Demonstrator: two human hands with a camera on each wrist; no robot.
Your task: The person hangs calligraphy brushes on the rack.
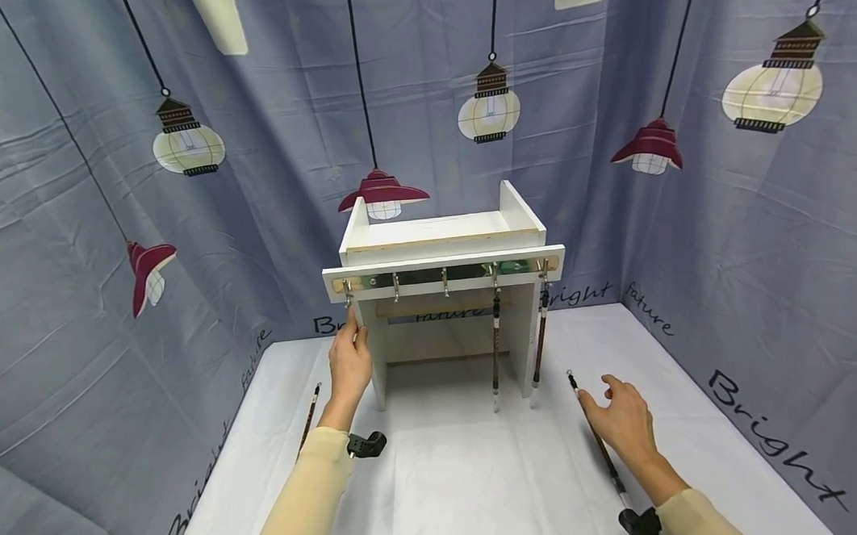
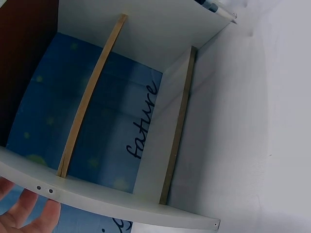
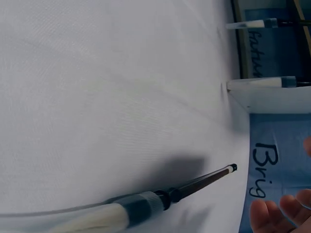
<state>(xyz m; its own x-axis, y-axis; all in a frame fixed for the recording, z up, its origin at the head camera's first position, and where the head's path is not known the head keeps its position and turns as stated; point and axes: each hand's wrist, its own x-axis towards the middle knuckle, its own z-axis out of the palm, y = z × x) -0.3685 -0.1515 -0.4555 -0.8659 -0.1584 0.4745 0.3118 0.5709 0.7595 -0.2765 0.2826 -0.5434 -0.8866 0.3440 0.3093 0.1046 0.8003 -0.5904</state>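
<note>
In the middle of the table stands a white wooden rack (image 1: 444, 280) with a row of metal hooks. My left hand (image 1: 349, 360) is at its left side panel (image 1: 372, 351), fingertips right at the panel's edge under the leftmost hook (image 1: 347, 291). The left wrist view shows these fingers (image 2: 47, 216) straight beside the panel. To the right, my right hand (image 1: 622, 423), fingers loosely bent and holding nothing, hovers by a capped writing brush (image 1: 599, 440) lying on the table. In the right wrist view that brush (image 3: 141, 208) shows pale bristles inside a clear cap.
Two brushes, one (image 1: 496, 345) and another (image 1: 541, 334), hang from the two rightmost hooks. Another brush (image 1: 309, 415) lies left of the rack, partly behind my left sleeve (image 1: 302, 496). A patterned blue-grey curtain (image 1: 419, 82) surrounds the white table (image 1: 447, 485).
</note>
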